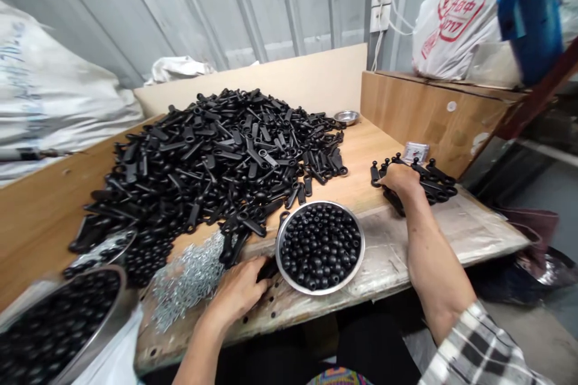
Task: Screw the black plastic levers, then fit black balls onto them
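Note:
A large heap of black plastic lever-shaped parts [217, 156] covers most of the wooden table [361, 150]. My left hand [235, 292] is shut on a black part [267, 269] at the rim of a steel bowl of black round beads [320, 248]. A pile of small silver metal pieces [187, 280] lies just left of that hand. My right hand [401, 183] grips a separate cluster of the black parts [433, 183] at the table's right side. Some of that cluster is hidden under the hand.
A larger steel bowl of black beads [58, 331] sits at the lower left. A small steel dish [346, 117] and a small packet [415, 152] stand further back. A wooden board [433, 114] rises at the right, below a white sack [456, 24] and a blue object [530, 21].

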Tool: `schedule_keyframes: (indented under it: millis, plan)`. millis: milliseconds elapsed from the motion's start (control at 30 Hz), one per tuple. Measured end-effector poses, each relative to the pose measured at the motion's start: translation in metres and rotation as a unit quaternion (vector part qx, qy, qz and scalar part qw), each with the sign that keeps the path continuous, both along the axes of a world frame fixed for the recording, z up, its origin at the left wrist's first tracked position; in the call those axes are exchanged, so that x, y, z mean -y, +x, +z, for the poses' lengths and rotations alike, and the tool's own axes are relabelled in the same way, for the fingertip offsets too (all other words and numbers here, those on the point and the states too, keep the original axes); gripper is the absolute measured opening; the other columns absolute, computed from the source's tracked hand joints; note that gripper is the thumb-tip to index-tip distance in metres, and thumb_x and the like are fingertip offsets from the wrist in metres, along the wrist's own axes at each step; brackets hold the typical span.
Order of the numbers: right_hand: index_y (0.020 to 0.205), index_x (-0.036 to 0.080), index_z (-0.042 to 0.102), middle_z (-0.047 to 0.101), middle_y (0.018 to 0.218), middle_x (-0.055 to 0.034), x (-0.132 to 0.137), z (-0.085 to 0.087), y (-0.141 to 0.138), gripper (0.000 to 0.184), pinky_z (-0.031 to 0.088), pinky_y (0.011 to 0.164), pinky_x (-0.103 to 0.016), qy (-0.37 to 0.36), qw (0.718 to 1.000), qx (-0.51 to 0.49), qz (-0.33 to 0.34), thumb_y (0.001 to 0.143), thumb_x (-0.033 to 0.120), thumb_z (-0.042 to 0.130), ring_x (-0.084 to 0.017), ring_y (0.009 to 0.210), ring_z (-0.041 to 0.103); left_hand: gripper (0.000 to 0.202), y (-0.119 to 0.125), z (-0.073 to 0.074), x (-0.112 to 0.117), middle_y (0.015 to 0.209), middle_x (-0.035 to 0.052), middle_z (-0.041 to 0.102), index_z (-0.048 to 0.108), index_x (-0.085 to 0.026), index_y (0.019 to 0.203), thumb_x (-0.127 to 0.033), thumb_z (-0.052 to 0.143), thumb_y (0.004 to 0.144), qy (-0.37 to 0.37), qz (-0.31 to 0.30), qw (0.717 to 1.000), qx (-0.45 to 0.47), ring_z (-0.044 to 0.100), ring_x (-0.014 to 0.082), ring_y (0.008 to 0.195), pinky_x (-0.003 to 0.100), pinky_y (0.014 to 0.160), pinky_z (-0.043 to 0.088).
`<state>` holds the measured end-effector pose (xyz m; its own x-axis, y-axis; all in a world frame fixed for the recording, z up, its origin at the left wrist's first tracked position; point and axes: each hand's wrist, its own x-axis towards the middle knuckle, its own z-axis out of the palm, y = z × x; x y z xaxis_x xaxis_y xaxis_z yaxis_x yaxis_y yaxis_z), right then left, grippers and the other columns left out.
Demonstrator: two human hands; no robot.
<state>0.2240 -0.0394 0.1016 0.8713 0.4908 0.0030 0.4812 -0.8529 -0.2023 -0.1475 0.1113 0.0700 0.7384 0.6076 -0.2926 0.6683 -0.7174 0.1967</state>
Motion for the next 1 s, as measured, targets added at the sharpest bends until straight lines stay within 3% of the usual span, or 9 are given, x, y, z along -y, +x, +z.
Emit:
schedule_keyframes:
  millis: [133, 267, 367, 467, 533, 600, 633, 767, 1000]
  plan:
    - [0.095, 0.007, 0.066, 0.064, 0.099, -0.0222, 0.0, 0.016, -0.01, 0.034, 0.045, 0.074, -0.041, 0.055, 0.997, 0.039, 0.041, 0.086, 0.037, 0.051, -0.034, 0.097, 0.06, 0.009, 0.0, -0.005, -0.006, 0.068, 0.0011, 0.057, 0.052, -0.017, 0.071, -0.024, 0.048, 0.066, -0.013, 0.018, 1.0, 0.021, 0.052, 0.0162, 0.065, 0.025, 0.057, 0.027]
    - [0.091, 0.021, 0.068, 0.069, 0.094, -0.0081, -0.012, 0.022, -0.043, 0.03, 0.043, 0.072, -0.031, 0.125, 0.976, 0.038, 0.175, 0.086, 0.044, 0.05, -0.025, 0.092, 0.062, 0.008, -0.003, -0.002, -0.022, 0.056, -0.0013, 0.05, 0.053, -0.017, 0.063, -0.023, 0.049, 0.065, -0.035, 0.04, 0.997, 0.056, 0.047, 0.0143, 0.057, 0.025, 0.054, 0.024]
    - [0.097, 0.024, 0.066, 0.068, 0.1, -0.0017, -0.023, 0.019, -0.081, 0.023, 0.042, 0.074, -0.026, 0.178, 0.938, 0.017, 0.297, 0.083, 0.04, 0.057, -0.018, 0.092, 0.061, 0.015, -0.001, 0.015, -0.036, 0.059, -0.002, 0.054, 0.06, -0.017, 0.07, -0.031, 0.054, 0.067, -0.069, 0.101, 0.98, 0.158, 0.051, 0.0156, 0.061, 0.024, 0.056, 0.031]
    - [0.089, 0.021, 0.065, 0.067, 0.096, -0.0009, -0.031, 0.011, -0.112, 0.011, 0.04, 0.077, -0.025, 0.186, 0.873, 0.005, 0.452, 0.082, 0.028, 0.06, -0.016, 0.093, 0.057, 0.021, 0.019, 0.034, -0.04, 0.066, -0.0006, 0.059, 0.059, -0.015, 0.074, -0.034, 0.062, 0.065, -0.136, 0.127, 0.931, 0.314, 0.055, 0.0161, 0.066, 0.024, 0.059, 0.038]
    - [0.081, 0.02, 0.063, 0.066, 0.088, -0.0004, -0.035, 0.005, -0.124, 0.006, 0.038, 0.076, -0.026, 0.138, 0.85, 0.021, 0.509, 0.082, 0.023, 0.059, -0.017, 0.093, 0.053, 0.022, 0.043, 0.04, -0.037, 0.066, 0.001, 0.06, 0.056, -0.013, 0.076, -0.033, 0.061, 0.066, -0.278, 0.124, 0.861, 0.407, 0.056, 0.0148, 0.061, 0.025, 0.057, 0.041]
    - [0.077, 0.02, 0.062, 0.065, 0.085, -0.001, -0.04, -0.002, -0.129, 0.006, 0.036, 0.075, -0.027, 0.075, 0.856, 0.048, 0.509, 0.081, 0.022, 0.059, -0.019, 0.092, 0.051, 0.024, 0.068, 0.038, -0.032, 0.063, 0.0008, 0.059, 0.052, -0.014, 0.08, -0.031, 0.062, 0.066, -0.419, 0.112, 0.779, 0.454, 0.054, 0.0133, 0.05, 0.023, 0.047, 0.039]
    - [0.076, 0.019, 0.061, 0.064, 0.085, -0.002, -0.042, -0.006, -0.13, 0.006, 0.035, 0.075, -0.028, 0.048, 0.863, 0.061, 0.5, 0.081, 0.021, 0.058, -0.02, 0.091, 0.05, 0.024, 0.08, 0.035, -0.03, 0.062, 0.0, 0.058, 0.052, -0.014, 0.082, -0.03, 0.061, 0.066, -0.445, 0.106, 0.759, 0.463, 0.052, 0.0117, 0.045, 0.021, 0.042, 0.035]
    - [0.081, 0.018, 0.062, 0.062, 0.088, -0.007, -0.049, -0.017, -0.132, 0.007, 0.034, 0.073, -0.033, 0.01, 0.875, 0.1, 0.474, 0.081, 0.018, 0.055, -0.023, 0.087, 0.051, 0.022, 0.103, 0.015, -0.026, 0.057, 0.0006, 0.056, 0.054, -0.011, 0.083, -0.025, 0.059, 0.066, -0.492, 0.08, 0.728, 0.471, 0.042, 0.0067, 0.037, 0.018, 0.036, 0.023]
    - [0.078, 0.018, 0.061, 0.06, 0.084, -0.0065, -0.05, -0.023, -0.134, 0.01, 0.035, 0.074, -0.033, -0.02, 0.883, 0.127, 0.451, 0.083, 0.022, 0.054, -0.023, 0.087, 0.052, 0.036, 0.086, 0.01, -0.026, 0.053, 0.0039, 0.055, 0.056, -0.009, 0.081, -0.044, 0.051, 0.076, -0.552, 0.062, 0.673, 0.487, 0.039, 0.0069, 0.036, 0.019, 0.037, 0.022]
